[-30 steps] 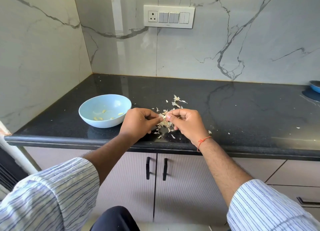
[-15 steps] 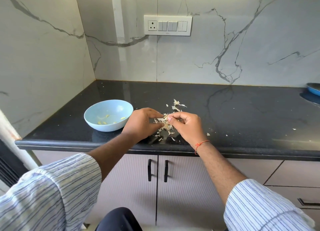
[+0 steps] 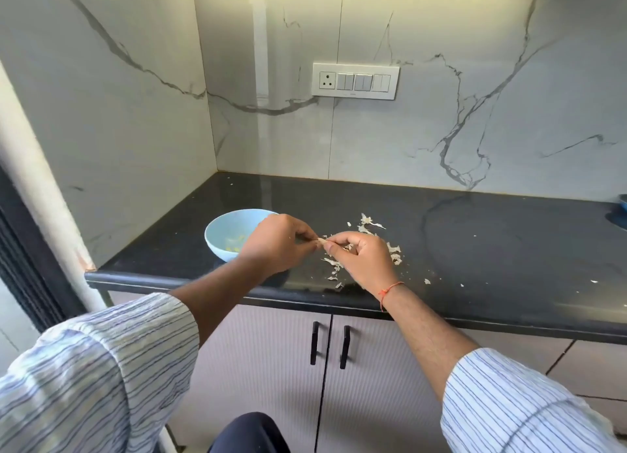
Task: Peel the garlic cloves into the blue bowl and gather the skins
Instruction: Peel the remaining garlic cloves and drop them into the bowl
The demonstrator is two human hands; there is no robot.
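A light blue bowl stands on the black counter at the left, with a few pale peeled cloves in its bottom. My left hand partly covers the bowl's right side. My right hand faces it, and both hands pinch a small garlic clove between their fingertips, just above the counter. A loose pile of papery garlic skins lies under and behind my right hand.
Stray skin flakes dot the counter to the right. A blue dish shows at the far right edge. Marble walls close the left and back sides, with a switch panel on the back wall. Cabinet doors hang below the counter.
Both hands have lifted a little off the skin pile with the clove pinched between them. The camera has tilted up and shifted, so the counter sits lower in view.
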